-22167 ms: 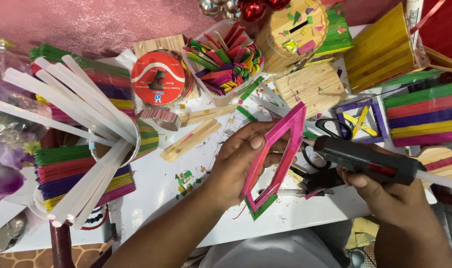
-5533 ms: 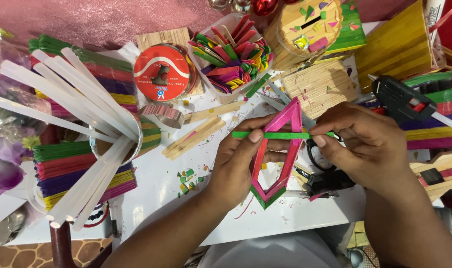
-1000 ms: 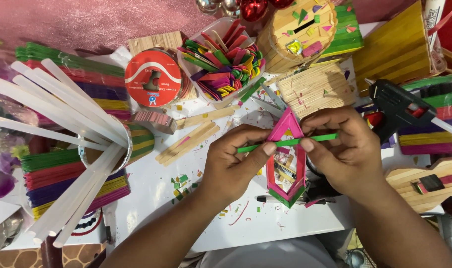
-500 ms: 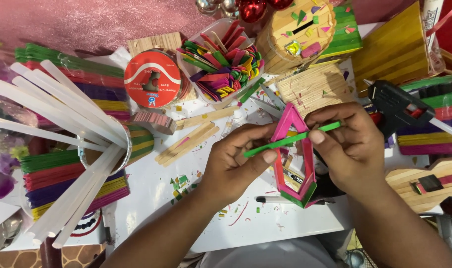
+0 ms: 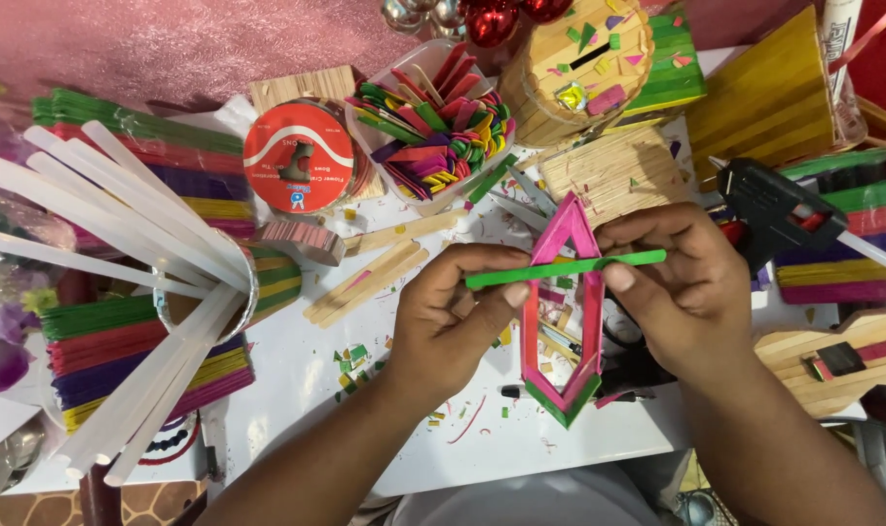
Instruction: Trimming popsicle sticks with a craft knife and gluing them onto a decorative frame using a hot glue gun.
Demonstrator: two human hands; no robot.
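Two hands pinch 1 green stick (image 5: pixel 565 269): left hand (image 5: pixel 453 321) grips its left end, right hand (image 5: pixel 672 282) its right end, laid across pink frame (image 5: pixel 562 312) w/ pointed tips. Glue gun (image 5: pixel 769 205) just right of my grip; bare table (image 5: pixel 297 390) left; stick tub (image 5: pixel 433 136) above.

Glue gun (image 5: pixel 776 206) right on bench (image 5: pixel 297 375); glue sticks (image 5: pixel 122 253) in cup left; red tin (image 5: pixel 299 158), tub of coloured sticks (image 5: pixel 433 136) behind; baubles (image 5: pixel 492 18) at top.
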